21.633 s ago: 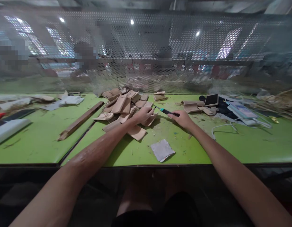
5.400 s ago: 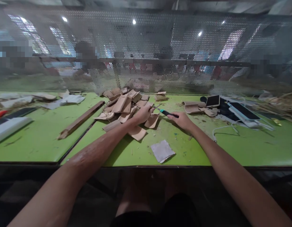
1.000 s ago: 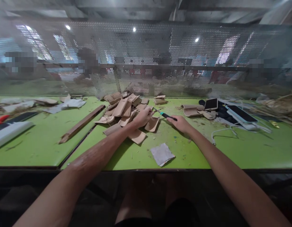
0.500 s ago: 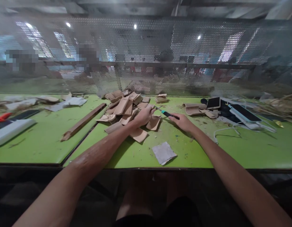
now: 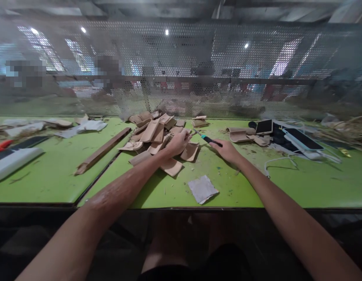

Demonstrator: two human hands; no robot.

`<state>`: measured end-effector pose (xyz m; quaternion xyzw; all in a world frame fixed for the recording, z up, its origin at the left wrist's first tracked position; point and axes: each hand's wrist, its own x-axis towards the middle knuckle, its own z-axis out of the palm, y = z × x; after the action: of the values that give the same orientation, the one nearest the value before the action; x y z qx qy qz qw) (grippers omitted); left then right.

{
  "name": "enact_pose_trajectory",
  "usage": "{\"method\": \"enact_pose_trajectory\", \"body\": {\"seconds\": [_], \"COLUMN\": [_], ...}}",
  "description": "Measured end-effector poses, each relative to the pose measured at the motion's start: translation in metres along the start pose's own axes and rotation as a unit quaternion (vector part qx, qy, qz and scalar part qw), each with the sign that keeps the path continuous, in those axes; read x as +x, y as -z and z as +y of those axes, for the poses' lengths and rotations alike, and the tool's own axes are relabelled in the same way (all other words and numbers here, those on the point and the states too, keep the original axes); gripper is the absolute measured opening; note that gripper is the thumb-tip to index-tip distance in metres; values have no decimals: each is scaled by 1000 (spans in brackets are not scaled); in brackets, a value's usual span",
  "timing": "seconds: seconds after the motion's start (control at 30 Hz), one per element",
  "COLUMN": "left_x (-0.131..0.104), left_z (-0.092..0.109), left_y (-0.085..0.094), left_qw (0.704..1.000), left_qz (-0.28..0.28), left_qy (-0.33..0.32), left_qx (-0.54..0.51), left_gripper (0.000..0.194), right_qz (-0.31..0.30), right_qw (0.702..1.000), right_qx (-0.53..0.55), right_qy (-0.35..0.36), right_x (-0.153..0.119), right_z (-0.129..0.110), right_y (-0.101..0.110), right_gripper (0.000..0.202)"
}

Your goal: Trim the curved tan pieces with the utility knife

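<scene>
My left hand (image 5: 180, 143) is over the right side of a heap of curved, pale brown bamboo-like pieces (image 5: 151, 130). Its fingers are closed in a pinch, and whatever may be between them is too small or hidden to make out. One curved piece (image 5: 190, 152) lies just right of that wrist. My right hand (image 5: 224, 150) is wrapped round a slim tool with a black and teal handle (image 5: 210, 140). The tool's thin metal end points up and left, close to my left fingertips; whether it touches anything there I cannot tell.
A grey square of paper or cloth (image 5: 202, 189) lies near the table's front edge. To the left is a long wooden strip (image 5: 103, 151). On the right are more curved pieces (image 5: 239, 135), phones (image 5: 303, 139) and a white cable (image 5: 282, 160). A perforated screen (image 5: 181, 89) stands behind.
The tool's metal end has shifted slightly up and right, a little away from my left fingertips. Otherwise both hands and the heap look almost the same.
</scene>
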<state>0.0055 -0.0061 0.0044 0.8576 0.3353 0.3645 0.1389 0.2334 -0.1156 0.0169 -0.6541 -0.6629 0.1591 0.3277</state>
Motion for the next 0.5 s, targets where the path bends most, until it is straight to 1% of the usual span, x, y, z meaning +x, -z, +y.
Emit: {"method": "enact_pose_trajectory", "body": {"seconds": [0.1, 0.27, 0.4, 0.5], "left_x": [0, 0, -1, 0], "left_z": [-1, -1, 0, -1], "left_y": [0, -1, 0, -1], "left_qw": [1000, 1000, 1000, 1000], "left_qz": [-5, 2, 2, 0], "left_qy": [-4, -7, -14, -12], "left_qx": [-2, -5, -16, -17], "left_gripper": [14, 15, 13, 12], "right_qz": [9, -17, 11, 7], "right_qw": [1000, 1000, 1000, 1000], "right_qx": [-2, 0, -4, -3], "right_qy": [2, 26, 11, 9], "right_x": [1, 1, 1, 1], "right_z": [2, 2, 3, 3], "right_y": [0, 0, -1, -1], "right_gripper": [58, 59, 59, 60]}}
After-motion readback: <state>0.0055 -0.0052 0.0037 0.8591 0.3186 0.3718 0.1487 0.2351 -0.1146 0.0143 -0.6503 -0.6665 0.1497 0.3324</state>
